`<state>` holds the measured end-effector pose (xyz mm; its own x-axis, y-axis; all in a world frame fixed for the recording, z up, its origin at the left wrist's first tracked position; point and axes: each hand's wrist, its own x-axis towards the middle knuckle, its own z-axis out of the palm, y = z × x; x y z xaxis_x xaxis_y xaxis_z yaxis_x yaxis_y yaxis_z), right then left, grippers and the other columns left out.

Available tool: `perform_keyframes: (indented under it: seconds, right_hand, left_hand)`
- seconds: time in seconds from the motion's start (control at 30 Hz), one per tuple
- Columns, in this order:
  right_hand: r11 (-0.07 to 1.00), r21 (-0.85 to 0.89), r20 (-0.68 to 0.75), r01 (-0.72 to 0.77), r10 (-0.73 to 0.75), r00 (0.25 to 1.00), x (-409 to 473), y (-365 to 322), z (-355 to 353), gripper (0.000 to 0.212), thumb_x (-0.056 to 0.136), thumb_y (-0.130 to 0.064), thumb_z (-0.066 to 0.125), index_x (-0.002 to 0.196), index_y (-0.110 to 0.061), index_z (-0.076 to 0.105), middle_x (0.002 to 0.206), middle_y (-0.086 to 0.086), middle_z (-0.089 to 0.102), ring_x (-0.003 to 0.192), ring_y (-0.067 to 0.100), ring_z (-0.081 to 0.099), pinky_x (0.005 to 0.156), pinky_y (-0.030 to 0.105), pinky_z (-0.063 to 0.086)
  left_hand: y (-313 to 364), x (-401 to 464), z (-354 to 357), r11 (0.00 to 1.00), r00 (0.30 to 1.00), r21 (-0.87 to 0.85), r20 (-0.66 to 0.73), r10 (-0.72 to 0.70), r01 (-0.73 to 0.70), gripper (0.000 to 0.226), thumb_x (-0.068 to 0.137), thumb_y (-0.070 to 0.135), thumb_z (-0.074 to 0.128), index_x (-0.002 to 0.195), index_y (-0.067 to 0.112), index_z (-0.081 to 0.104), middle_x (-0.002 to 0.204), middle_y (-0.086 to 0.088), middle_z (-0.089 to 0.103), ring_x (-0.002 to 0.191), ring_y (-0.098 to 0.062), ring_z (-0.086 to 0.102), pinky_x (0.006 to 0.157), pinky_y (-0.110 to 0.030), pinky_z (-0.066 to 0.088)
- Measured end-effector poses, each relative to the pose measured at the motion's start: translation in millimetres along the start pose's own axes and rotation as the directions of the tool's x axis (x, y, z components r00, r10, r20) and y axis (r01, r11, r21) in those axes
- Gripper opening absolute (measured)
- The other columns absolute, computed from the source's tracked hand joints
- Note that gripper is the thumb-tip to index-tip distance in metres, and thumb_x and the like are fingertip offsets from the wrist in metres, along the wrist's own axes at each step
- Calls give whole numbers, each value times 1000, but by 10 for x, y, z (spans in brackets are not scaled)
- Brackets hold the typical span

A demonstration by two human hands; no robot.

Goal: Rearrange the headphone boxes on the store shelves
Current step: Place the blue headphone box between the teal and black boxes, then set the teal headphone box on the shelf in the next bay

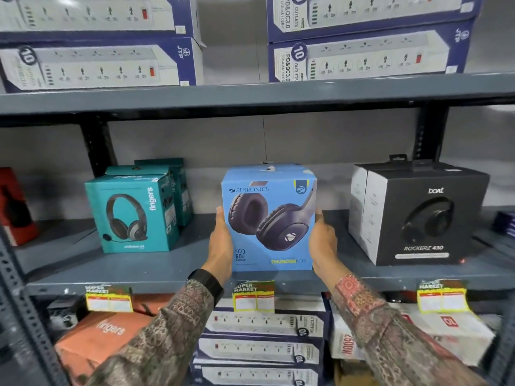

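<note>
A light blue headphone box [269, 218] stands upright in the middle of the grey middle shelf [156, 271], its front facing me. My left hand [221, 240] presses on its left side and my right hand [322, 240] on its right side, so both hands grip it. To its left a teal headphone box [131, 213] stands with another teal box [175, 188] behind it. On the right sits a black headphone box [423, 215].
The upper shelf [250, 96] carries stacked power-strip boxes [92, 65] close overhead. A red box [14, 207] is at the far left. Below are more power-strip boxes [259, 346], an orange box [103, 335] and yellow price tags [253, 298] on the shelf edge.
</note>
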<state>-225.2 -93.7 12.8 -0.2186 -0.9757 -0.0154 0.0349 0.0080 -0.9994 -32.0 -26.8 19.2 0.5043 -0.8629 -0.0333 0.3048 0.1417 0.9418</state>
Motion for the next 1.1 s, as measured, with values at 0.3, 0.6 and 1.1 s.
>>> perform_keyframes:
  seconds: [0.3, 0.6, 1.1]
  right_hand:
    - [879, 216, -309, 425, -351, 884, -746, 518, -319, 24, 97, -45, 53, 83, -32, 68, 74, -7, 68, 77, 23, 62, 64, 26, 55]
    - [878, 89, 369, 470, -468, 803, -1638, 549, 1410, 27, 83, -59, 62, 97, -39, 73, 90, -18, 78, 82, 5, 74, 68, 20, 59]
    - [972, 195, 563, -129, -3, 827, -817, -32, 3406, 89, 67, -96, 28, 87, -34, 89, 89, 5, 88, 72, 21, 85, 55, 28, 64]
  left_hand:
    - [86, -301, -633, 988, 990, 85, -42, 132, -129, 38, 110, 46, 49, 132, 20, 67, 130, -1, 65, 130, -22, 60, 118, -39, 41]
    - [530, 144, -1972, 888, 848, 113, -268, 458, -445, 22, 105, 16, 67, 125, 21, 71, 127, -7, 74, 117, -19, 68, 115, -48, 50]
    - [1086, 1854, -2793, 993, 998, -99, -6, 63, -63, 86, 93, 88, 26, 98, 28, 88, 100, -6, 88, 81, -26, 85, 58, -34, 67]
